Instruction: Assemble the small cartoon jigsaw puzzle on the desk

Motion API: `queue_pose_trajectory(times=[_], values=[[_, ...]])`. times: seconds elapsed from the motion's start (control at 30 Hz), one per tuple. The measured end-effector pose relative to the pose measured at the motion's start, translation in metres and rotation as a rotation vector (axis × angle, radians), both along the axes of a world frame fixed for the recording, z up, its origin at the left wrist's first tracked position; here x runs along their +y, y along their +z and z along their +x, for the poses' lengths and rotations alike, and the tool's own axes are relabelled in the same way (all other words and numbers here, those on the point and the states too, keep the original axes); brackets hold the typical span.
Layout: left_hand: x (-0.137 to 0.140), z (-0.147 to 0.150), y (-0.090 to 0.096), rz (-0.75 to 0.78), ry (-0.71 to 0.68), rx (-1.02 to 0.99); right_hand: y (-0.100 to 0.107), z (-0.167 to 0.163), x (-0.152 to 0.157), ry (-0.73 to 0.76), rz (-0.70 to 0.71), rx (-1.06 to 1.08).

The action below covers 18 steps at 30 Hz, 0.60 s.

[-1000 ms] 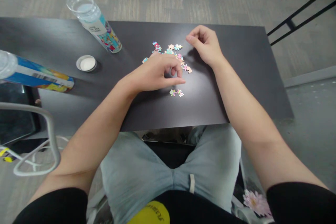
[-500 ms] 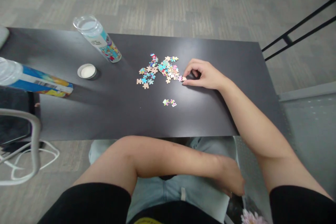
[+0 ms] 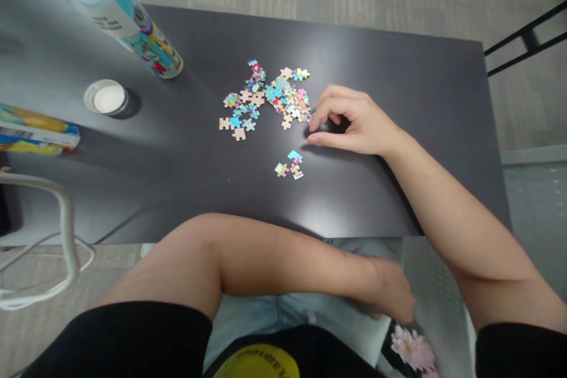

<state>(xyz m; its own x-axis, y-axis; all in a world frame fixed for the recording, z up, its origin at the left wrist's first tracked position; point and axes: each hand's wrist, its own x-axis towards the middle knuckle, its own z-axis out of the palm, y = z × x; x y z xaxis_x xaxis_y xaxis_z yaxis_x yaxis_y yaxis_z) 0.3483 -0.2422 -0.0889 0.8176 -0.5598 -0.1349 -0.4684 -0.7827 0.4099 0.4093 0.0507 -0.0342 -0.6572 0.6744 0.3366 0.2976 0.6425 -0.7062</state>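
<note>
A heap of small jigsaw puzzle pieces (image 3: pixel 287 97) lies on the dark table (image 3: pixel 199 189), some with colours up and some with the plain brown back up. At the heap's right edge is my right hand (image 3: pixel 349 121), its thumb and index fingertips a little apart, with nothing visible between them. Nearer me, a small group of 3 pieces (image 3: pixel 294 157) lies by itself: a blue one and two with pink and green. My left hand (image 3: pixel 392 292) rests over my lap beyond the table's near edge, its fingers mostly hidden.
On the left, a clear printed tube (image 3: pixel 150 41) stands open near a round lid (image 3: pixel 106 98). A second yellow-and-blue tube (image 3: pixel 39 130) is cut off by the frame. A white tubular frame (image 3: pixel 68 236) and a pink flower (image 3: pixel 411 345) are near the lower edge.
A blue piece now lies beside the two separate pieces. My right hand is still by the heap, its fingertips apart. The view has shifted closer, and my left hand stays on the lap.
</note>
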Motion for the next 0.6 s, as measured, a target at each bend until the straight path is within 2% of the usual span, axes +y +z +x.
queue_pose_trajectory(times=[0.1, 0.27, 0.37, 0.5, 0.6], values=[[0.003, 0.003, 0.005, 0.023, -0.005, -0.006, 0.002, -0.009, -0.008, -0.071, 0.095, -0.099], [0.002, 0.004, 0.010, 0.065, -0.002, -0.029, 0.003, -0.022, -0.023, -0.136, 0.114, -0.244], [0.002, 0.002, 0.009, 0.083, -0.016, -0.069, 0.006, -0.012, -0.016, -0.171, 0.132, -0.185], [0.003, -0.001, 0.014, 0.162, -0.026, -0.172, 0.008, 0.010, 0.003, -0.350, 0.113, -0.149], [0.011, -0.001, 0.026, 0.288, -0.016, -0.324, 0.006, 0.014, 0.009, -0.330, 0.094, -0.175]])
